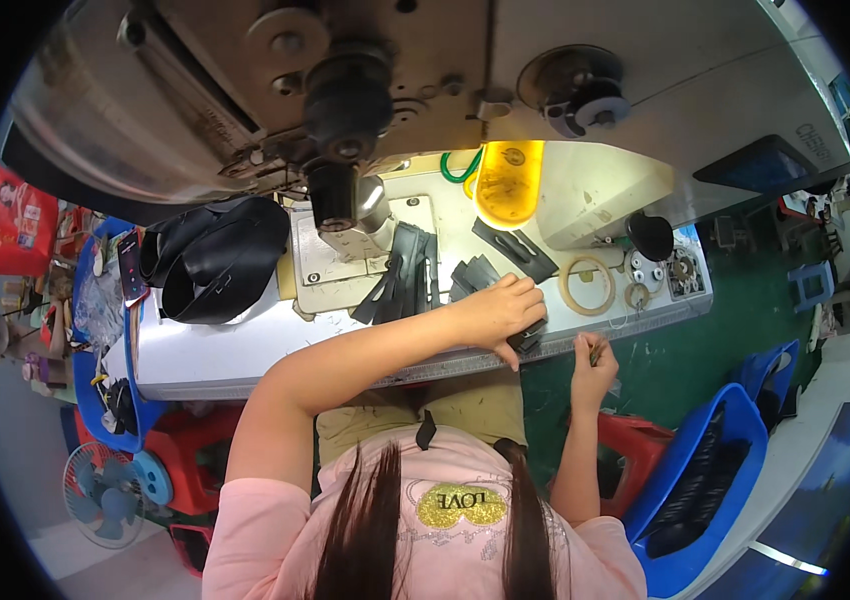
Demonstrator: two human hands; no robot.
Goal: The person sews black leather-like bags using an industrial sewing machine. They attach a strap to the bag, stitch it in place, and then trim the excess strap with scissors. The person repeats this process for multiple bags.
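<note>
My left hand reaches across to the front edge of the sewing machine table, its fingers curled over a stack of black leather-like pieces. The pieces are partly hidden beneath the palm. Off the table's edge, my right hand is closed, with something small and dark between its fingers that is too small to name. Left of my left hand lie more black cut pieces, beside the machine's needle area. Another flat black piece rests behind my left hand, below a yellow tray.
The sewing machine head hangs over the table's far side. A coil of black strips lies at left, near a phone. A tan ring sits right of my left hand. Blue bins and red stools stand around me.
</note>
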